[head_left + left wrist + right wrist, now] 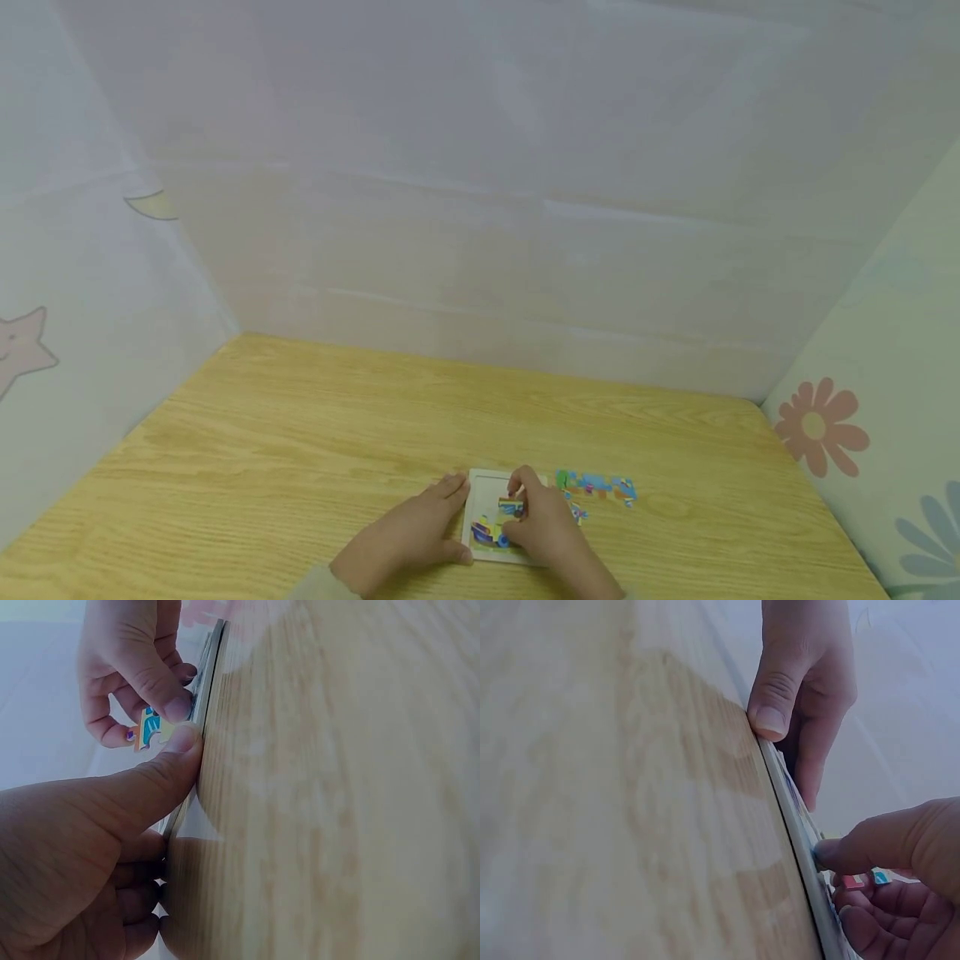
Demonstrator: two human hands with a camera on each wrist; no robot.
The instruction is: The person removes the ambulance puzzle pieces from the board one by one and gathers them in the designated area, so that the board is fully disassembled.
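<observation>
A white-framed jigsaw puzzle tray (482, 475) lies on the wooden table, with a colourful part of a picture assembled in its lower left. My left hand (408, 527) rests along the tray's left side, its thumb (161, 776) pressing the near edge by the corner. Above the tray, my right hand (551, 521) holds a puzzle piece (512, 505) between thumb and fingers. That piece (151, 729) is tilted up off the tray in the left wrist view. In the right wrist view, the curled fingers partly cover it. The right hand hides the tray's right part.
Several loose puzzle pieces (600, 486) lie on the table just right of the tray, some partly behind my right hand. Pale cloth walls (480, 250) enclose the table (300, 417) at the back and both sides.
</observation>
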